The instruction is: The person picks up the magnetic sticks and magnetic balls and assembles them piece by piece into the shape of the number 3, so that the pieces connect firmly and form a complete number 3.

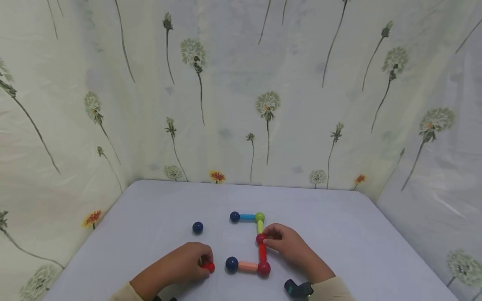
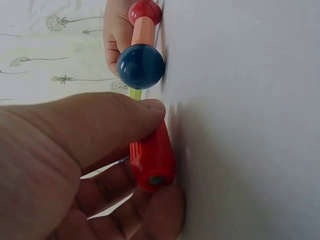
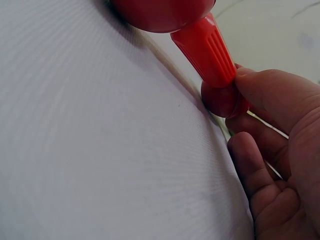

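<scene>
Low over the white table, my left hand pinches a short red magnetic rod between thumb and fingers; a small metal tip shows at its end. My right hand grips the middle red ball of a joined figure of rods and balls. Below that ball, a red rod leads to another red ball, then a peach rod and a dark blue ball. Above it, a yellow-green rod, a green ball, a blue rod and another dark blue ball follow.
One loose dark blue ball lies beyond my left hand, apart from the figure. The white table ends at a flower-patterned curtain behind and at both sides.
</scene>
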Demonstrator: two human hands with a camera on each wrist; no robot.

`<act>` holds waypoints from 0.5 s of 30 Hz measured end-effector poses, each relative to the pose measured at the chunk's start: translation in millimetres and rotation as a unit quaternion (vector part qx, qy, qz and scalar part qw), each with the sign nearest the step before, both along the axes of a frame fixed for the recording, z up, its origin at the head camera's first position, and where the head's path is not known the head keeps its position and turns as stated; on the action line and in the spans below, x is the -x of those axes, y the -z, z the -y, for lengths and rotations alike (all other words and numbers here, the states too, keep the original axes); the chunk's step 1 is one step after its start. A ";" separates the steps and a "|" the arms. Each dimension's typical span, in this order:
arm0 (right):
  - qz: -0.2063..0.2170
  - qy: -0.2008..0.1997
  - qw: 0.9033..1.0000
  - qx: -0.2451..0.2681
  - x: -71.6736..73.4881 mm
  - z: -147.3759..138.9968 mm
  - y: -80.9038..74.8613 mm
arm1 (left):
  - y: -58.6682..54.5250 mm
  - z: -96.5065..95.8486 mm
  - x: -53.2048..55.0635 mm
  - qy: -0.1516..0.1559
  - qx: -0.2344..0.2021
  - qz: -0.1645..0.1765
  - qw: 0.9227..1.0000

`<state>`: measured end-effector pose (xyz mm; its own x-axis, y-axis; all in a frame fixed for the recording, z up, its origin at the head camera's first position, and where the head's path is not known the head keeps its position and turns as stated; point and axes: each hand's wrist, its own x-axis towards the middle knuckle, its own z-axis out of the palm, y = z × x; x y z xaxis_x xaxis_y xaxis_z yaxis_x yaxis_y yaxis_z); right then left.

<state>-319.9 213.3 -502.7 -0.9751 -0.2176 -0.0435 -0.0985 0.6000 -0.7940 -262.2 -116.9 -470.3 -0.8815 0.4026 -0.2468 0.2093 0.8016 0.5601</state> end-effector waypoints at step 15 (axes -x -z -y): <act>0.007 0.000 1.000 0.006 3.5 -3.4 3.2 | -4.5 -5.7 16.7 0.010 -0.019 -0.022 1.000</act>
